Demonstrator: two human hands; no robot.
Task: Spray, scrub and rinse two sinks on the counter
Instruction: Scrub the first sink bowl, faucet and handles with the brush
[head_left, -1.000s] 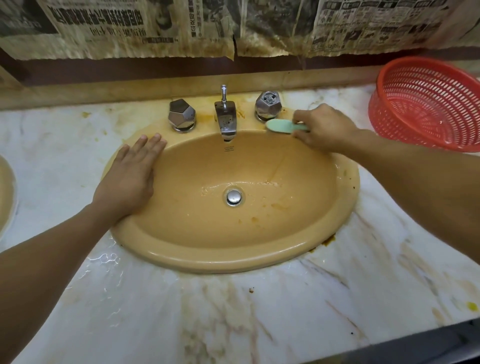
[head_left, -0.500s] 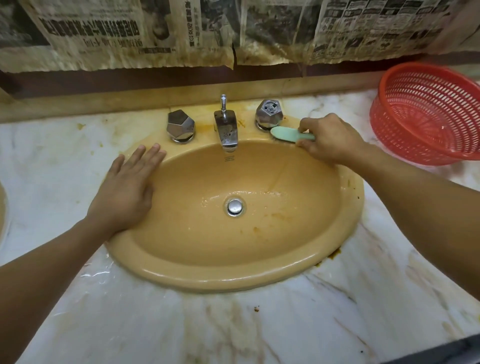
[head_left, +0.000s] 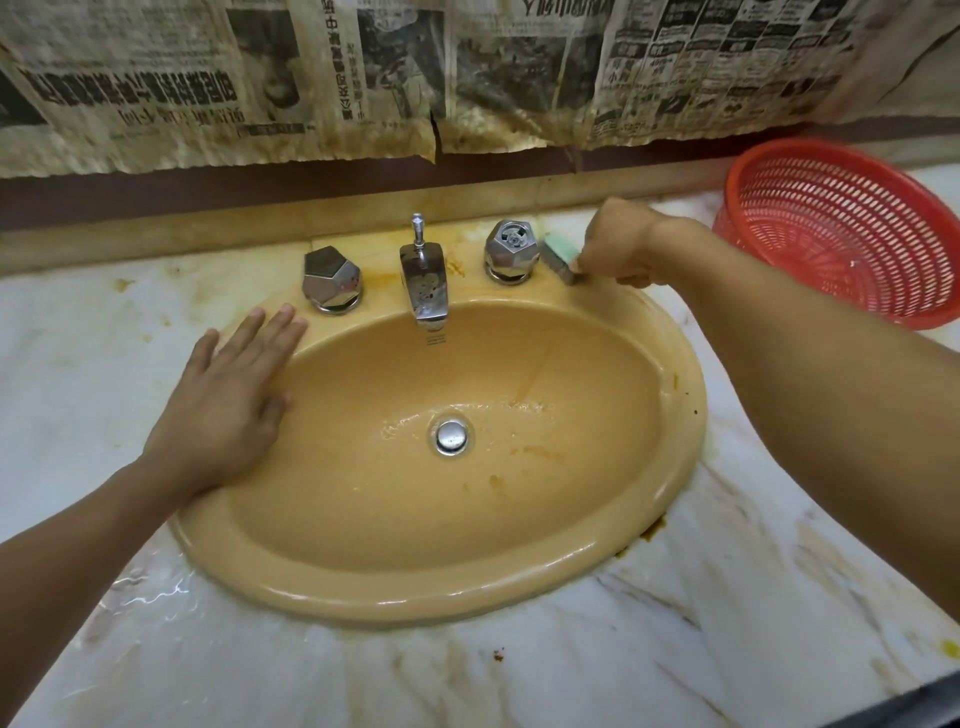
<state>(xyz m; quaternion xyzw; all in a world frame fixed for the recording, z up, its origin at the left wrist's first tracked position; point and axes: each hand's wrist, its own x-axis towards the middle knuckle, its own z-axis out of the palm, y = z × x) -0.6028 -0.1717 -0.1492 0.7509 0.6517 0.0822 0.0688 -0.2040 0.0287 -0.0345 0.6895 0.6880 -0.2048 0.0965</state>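
Observation:
A yellow-tan oval sink (head_left: 363, 587) is set in the marble counter (head_left: 675, 649), with a chrome drain plug (head_left: 450, 435) at its bottom and brown stains on the bowl. My right hand (head_left: 618, 244) grips a pale green scrub brush (head_left: 561, 257) and holds its bristles down on the sink's back rim, just right of the right chrome knob (head_left: 509, 252). My left hand (head_left: 228, 405) rests flat, fingers straight, on the sink's left rim. A chrome faucet (head_left: 426, 280) and the left knob (head_left: 331, 280) stand behind the bowl.
A red plastic basket (head_left: 852, 228) sits on the counter at the back right, close to my right forearm. Stained newspaper (head_left: 363, 78) covers the wall above a stone ledge. The counter's front edge runs along the bottom right.
My right hand has carried the brush from the rim in front of the right knob back and to the right of it, tilting it more upright. The left hand stays on the rim.

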